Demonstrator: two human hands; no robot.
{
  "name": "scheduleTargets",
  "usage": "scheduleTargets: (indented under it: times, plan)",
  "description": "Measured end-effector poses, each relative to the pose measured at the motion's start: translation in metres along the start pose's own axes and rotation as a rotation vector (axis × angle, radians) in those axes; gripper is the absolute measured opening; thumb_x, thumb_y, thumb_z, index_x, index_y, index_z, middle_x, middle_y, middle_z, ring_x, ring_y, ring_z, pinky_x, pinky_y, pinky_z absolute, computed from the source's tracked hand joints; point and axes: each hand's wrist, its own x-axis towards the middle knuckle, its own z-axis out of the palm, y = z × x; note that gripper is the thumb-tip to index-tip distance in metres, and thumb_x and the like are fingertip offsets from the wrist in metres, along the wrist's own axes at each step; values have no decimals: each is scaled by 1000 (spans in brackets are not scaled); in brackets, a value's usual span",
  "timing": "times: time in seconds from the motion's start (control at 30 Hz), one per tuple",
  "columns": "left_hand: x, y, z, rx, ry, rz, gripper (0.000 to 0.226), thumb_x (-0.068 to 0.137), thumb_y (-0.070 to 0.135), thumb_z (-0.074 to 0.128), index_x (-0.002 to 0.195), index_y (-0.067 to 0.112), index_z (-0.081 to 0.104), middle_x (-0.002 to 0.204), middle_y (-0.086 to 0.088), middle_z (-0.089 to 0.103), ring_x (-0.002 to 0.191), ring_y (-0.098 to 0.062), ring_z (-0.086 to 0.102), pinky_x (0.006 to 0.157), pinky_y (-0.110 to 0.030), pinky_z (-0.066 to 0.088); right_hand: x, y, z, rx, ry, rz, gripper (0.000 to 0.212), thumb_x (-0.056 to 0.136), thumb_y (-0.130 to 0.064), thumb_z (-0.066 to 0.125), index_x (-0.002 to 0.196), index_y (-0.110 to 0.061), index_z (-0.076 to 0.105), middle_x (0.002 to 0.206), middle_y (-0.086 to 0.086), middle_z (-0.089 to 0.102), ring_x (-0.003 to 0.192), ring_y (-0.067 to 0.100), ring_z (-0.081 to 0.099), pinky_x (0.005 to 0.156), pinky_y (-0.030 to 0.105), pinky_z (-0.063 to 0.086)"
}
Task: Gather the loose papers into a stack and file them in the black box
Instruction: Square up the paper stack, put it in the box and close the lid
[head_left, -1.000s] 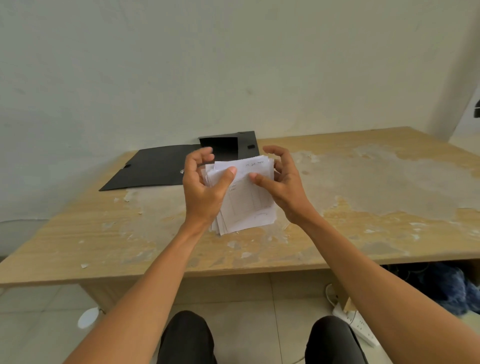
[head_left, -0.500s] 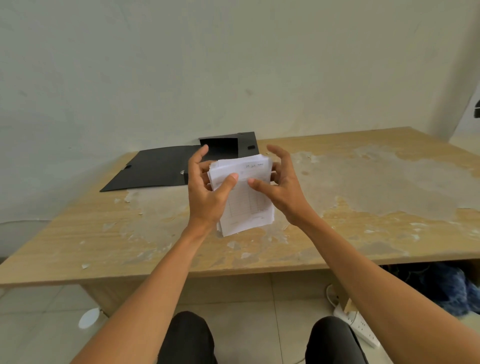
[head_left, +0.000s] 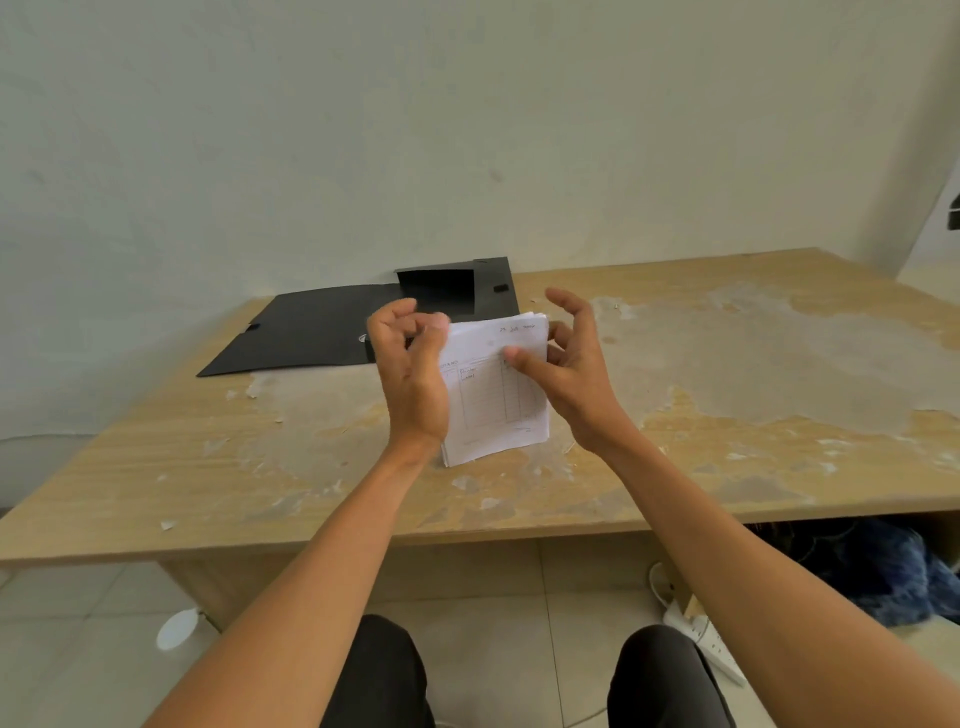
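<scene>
A stack of white papers (head_left: 496, 395) with printed tables stands upright on its bottom edge on the wooden table (head_left: 727, 467). My left hand (head_left: 410, 374) grips its left side, thumb on the front sheet near the top corner. My right hand (head_left: 571, 364) holds the right side, thumb pressed on the front, fingers curled behind. The black box (head_left: 457, 288) lies open just behind the stack, its flat lid (head_left: 306, 332) spread out to the left.
The tabletop is worn, with pale peeled patches and small flakes. A wall rises right behind the box. Under the table at the right lie a white power strip (head_left: 701, 634) and a dark blue bundle (head_left: 883, 571). My knees show at the bottom.
The stack has been squared up and stands more upright. My left thumb has shifted up to the top left corner, and my right fingers have spread a little.
</scene>
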Motion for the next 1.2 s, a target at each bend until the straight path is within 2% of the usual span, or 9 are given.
scheduleTargets:
  times: [0.1, 0.2, 0.27, 0.47, 0.6, 0.7, 0.9, 1.07, 1.2]
  plan:
    - [3, -11, -9, -100, 74, -170, 26, 87, 43, 48, 95, 17, 46, 82, -5, 53, 71, -17, 53, 63, -29, 42, -2, 8, -6, 50, -27, 113, 58, 78, -28, 73, 124, -26, 39, 109, 11, 63, 93, 19, 62, 77, 29, 50]
    - [-8, -27, -12, 15, -106, -214, 66, 79, 73, 46, 98, 9, 51, 103, -26, 55, 91, -42, 56, 76, -49, 47, -7, 18, 0, 36, -133, 190, 51, 79, -29, 72, 122, -18, 47, 116, 5, 63, 101, 21, 62, 75, 26, 50]
    - [-14, -22, -7, 2, -156, -270, 78, 79, 76, 39, 111, 6, 55, 111, -25, 59, 99, -43, 58, 82, -58, 48, -10, 24, 11, 50, -119, 160, 56, 79, -30, 71, 127, -18, 45, 119, 4, 60, 103, 19, 61, 72, 24, 52]
    - [-5, -10, -6, -21, -139, -254, 91, 72, 84, 35, 98, 0, 57, 95, -20, 64, 86, -33, 64, 71, -44, 51, -11, 24, 12, 34, -69, 123, 48, 84, -25, 69, 122, -12, 43, 116, 6, 58, 97, 16, 61, 67, 18, 52]
    - [3, -9, -7, 142, -65, -111, 35, 83, 43, 62, 102, 17, 49, 90, 3, 56, 73, 4, 57, 64, -17, 46, -5, 16, 7, -44, -74, 48, 53, 80, -28, 72, 120, -15, 38, 116, 9, 59, 99, 20, 63, 72, 26, 55]
    - [12, -4, -8, 168, -118, -41, 37, 86, 19, 64, 118, 25, 46, 98, -9, 58, 82, -8, 60, 71, -20, 49, 2, 5, 5, -123, -46, -96, 66, 81, -27, 71, 131, -38, 29, 120, 6, 55, 96, 19, 64, 75, 30, 57]
    - [7, -6, -3, 296, -183, 71, 14, 85, 22, 58, 96, 15, 56, 98, -5, 59, 83, -15, 58, 67, -24, 47, 6, -4, 8, -261, -39, -169, 22, 90, -22, 62, 108, -28, 51, 97, -12, 56, 80, 10, 56, 60, 21, 47]
    - [-2, -10, -6, 91, -51, -128, 36, 86, 11, 65, 115, 17, 45, 100, 4, 55, 84, -5, 60, 67, -18, 49, -1, 5, 5, -128, -48, -128, 53, 86, -14, 66, 124, -31, 34, 107, 3, 58, 88, 17, 63, 68, 25, 55]
    - [-14, -23, -7, 45, -130, -307, 38, 80, 26, 65, 112, 12, 50, 105, -11, 61, 90, -27, 63, 66, -29, 55, -10, 23, 7, 42, -121, 68, 48, 86, -13, 66, 126, -17, 42, 114, 7, 61, 98, 16, 65, 73, 27, 55]
